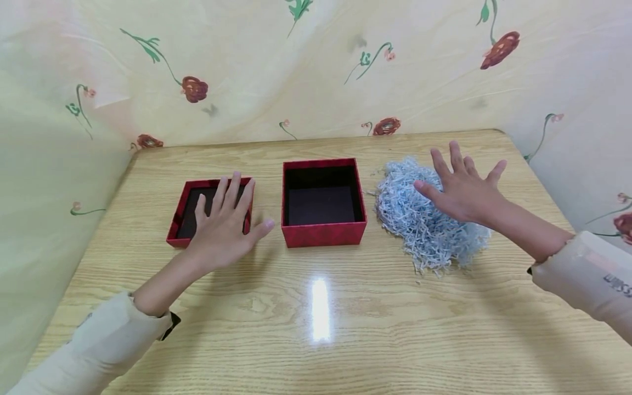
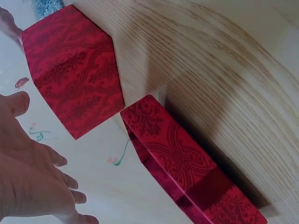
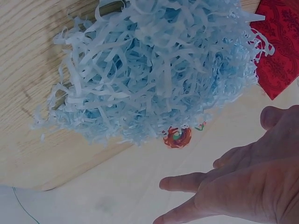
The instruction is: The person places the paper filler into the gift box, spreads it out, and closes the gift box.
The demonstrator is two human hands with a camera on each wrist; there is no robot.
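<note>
My left hand (image 1: 223, 233) is spread over the red box lid (image 1: 179, 219), which lies on the table with its dark inside facing up. In the left wrist view the lid (image 2: 182, 158) shows a damask pattern, and the fingers hold nothing. My right hand (image 1: 466, 189) hovers with splayed fingers over a heap of pale blue shredded paper (image 1: 419, 230). That heap (image 3: 154, 70) fills the top of the right wrist view, apart from the hand. Between the hands stands the open red box (image 1: 323, 235), its black inside bare.
The wooden table (image 1: 276, 329) runs up to a flowered cloth (image 1: 247, 71) hung behind and at both sides. A bright light reflection (image 1: 320, 310) shows on the tabletop in front of the box. A few loose paper shreds lie around the heap.
</note>
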